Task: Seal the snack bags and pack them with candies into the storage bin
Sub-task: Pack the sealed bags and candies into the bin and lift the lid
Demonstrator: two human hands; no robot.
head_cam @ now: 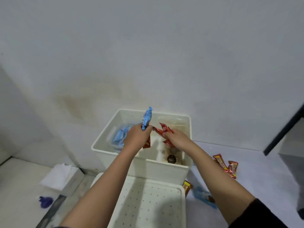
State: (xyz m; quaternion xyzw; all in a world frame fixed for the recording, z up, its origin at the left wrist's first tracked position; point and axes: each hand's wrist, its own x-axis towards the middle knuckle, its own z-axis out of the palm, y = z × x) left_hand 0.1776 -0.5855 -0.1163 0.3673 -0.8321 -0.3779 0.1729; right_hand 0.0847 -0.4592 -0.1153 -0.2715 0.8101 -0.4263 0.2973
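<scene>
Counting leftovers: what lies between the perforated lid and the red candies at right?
Head view: a yellow-and-red candy by the lid, a blue candy beside it.

No words can be read. Print on the blue wrapper (146,119) in the left hand (136,137), the red wrapper (164,129) in the right hand (176,137) and the dark round label (171,159) at 6 o'clock from it is too blurred.
</scene>
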